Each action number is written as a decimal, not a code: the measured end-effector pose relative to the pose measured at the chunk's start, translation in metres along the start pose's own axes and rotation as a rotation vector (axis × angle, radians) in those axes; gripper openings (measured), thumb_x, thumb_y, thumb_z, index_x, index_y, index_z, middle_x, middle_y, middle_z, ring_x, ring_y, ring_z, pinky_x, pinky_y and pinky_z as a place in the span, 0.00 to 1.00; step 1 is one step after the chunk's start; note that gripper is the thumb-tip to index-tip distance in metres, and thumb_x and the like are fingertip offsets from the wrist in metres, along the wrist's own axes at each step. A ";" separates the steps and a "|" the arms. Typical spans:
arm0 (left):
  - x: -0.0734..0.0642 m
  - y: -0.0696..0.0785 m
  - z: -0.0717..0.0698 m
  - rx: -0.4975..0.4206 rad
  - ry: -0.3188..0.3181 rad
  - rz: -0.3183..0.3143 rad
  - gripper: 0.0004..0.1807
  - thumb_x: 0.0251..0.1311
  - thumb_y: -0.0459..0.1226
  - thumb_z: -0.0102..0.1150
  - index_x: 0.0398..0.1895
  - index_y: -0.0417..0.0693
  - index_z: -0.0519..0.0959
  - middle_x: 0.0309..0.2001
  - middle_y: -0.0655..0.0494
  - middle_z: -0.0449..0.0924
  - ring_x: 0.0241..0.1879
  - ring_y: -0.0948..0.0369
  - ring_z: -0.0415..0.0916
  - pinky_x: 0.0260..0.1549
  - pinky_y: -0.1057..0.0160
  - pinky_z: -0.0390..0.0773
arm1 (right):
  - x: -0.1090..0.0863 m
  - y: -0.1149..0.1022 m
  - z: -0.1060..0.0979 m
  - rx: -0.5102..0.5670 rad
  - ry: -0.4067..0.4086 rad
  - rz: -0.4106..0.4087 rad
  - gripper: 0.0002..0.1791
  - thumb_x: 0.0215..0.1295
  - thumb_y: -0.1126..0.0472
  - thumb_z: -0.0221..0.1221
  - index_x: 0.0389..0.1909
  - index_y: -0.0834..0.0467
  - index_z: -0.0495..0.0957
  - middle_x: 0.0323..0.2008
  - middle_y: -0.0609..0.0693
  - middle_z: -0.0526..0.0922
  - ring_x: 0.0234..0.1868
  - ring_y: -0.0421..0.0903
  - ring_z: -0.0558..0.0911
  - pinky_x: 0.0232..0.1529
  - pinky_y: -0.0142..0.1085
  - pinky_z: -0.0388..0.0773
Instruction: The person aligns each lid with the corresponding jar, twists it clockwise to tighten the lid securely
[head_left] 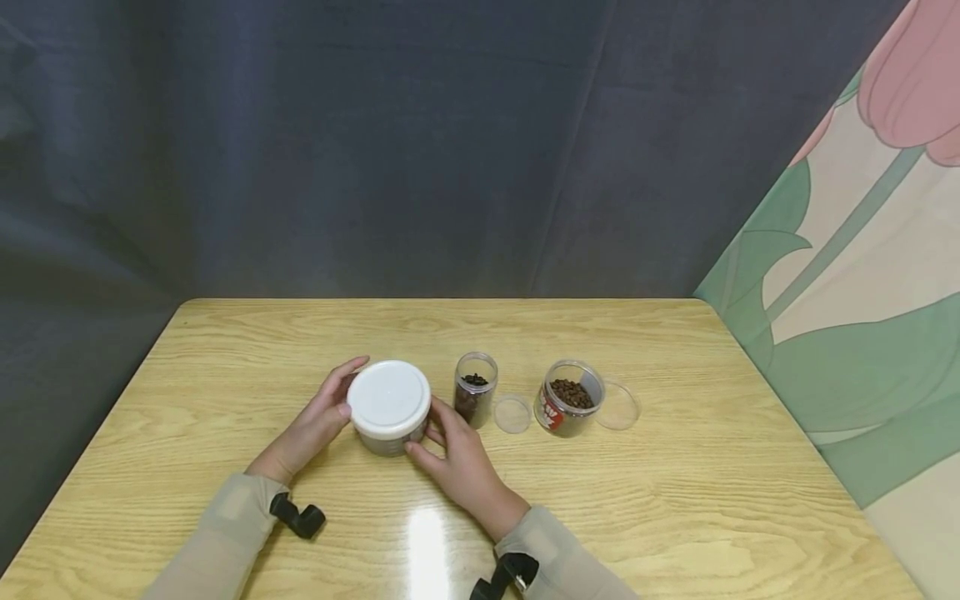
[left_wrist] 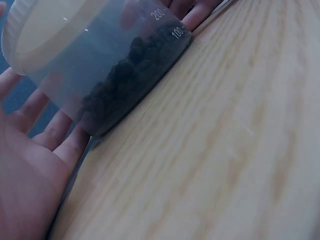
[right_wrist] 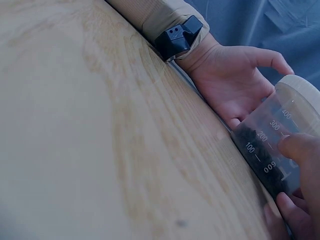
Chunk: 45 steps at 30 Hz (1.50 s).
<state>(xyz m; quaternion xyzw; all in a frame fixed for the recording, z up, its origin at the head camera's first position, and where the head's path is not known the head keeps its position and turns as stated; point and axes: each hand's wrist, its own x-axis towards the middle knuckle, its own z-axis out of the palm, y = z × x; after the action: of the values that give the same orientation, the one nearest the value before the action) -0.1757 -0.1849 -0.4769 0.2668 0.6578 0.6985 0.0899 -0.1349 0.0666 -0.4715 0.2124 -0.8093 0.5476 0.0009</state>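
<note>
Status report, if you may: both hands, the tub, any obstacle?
Left hand and right hand hold tub. White lid on, dark contents inside. Slim open jar near right hand.

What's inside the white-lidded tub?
Dark lumps lie low in the tub, visible from the side. The lid hides them from above; the right hand covers part of the tub.

translucent tub (head_left: 382,447), white lid (head_left: 389,398) on, dark pieces (left_wrist: 132,75) inside, upright on wooden table (head_left: 675,517)

"Can you read the red label (head_left: 552,413)?"
"No, it's too small in my head view."
"Anything cut off?"
"My right hand (right_wrist: 310,170), by the right wrist view's edge; the tub (left_wrist: 110,55), in the left's."
</note>
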 end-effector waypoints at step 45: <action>-0.001 0.001 -0.003 0.046 0.021 0.003 0.30 0.73 0.29 0.46 0.77 0.40 0.55 0.72 0.54 0.62 0.70 0.67 0.63 0.67 0.71 0.68 | 0.002 0.002 0.000 -0.011 -0.006 0.009 0.38 0.68 0.63 0.66 0.75 0.63 0.61 0.69 0.63 0.69 0.65 0.54 0.76 0.61 0.29 0.76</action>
<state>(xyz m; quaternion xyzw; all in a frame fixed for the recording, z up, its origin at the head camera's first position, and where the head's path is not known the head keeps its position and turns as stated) -0.1766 -0.1879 -0.4762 0.2624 0.6744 0.6860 0.0756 -0.1371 0.0668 -0.4728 0.2104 -0.8132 0.5426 -0.0030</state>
